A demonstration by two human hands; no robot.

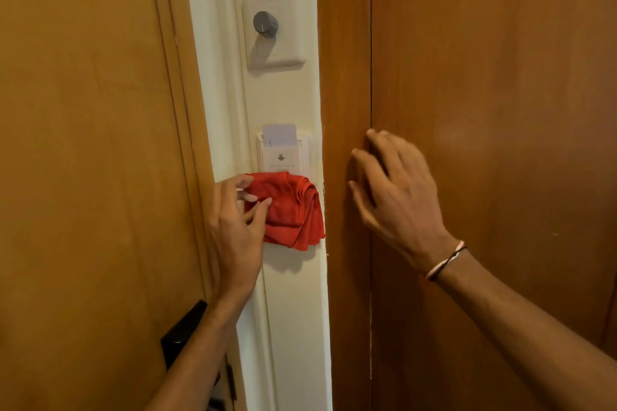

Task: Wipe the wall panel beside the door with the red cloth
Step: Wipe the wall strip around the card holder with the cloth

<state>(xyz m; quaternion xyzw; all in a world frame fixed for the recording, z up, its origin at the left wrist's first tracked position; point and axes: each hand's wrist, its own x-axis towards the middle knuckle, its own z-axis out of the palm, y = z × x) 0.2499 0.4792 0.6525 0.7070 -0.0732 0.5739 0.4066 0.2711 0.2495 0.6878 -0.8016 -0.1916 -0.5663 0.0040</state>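
A folded red cloth point(292, 210) is pressed against the narrow cream wall panel point(290, 294), just below the key card holder point(282, 153). My left hand point(235, 230) holds the cloth's left edge with thumb and fingertips. My right hand point(397, 197) is to the right of the cloth, fingers spread and resting flat on the brown wooden panel point(484, 110), holding nothing. The hand looks slightly blurred.
A wooden door point(83, 143) stands on the left, with a black handle point(183, 330) near my left forearm. Higher on the cream panel sits a switch plate with a grey round knob point(265, 24). A white card point(279, 135) stands in the holder.
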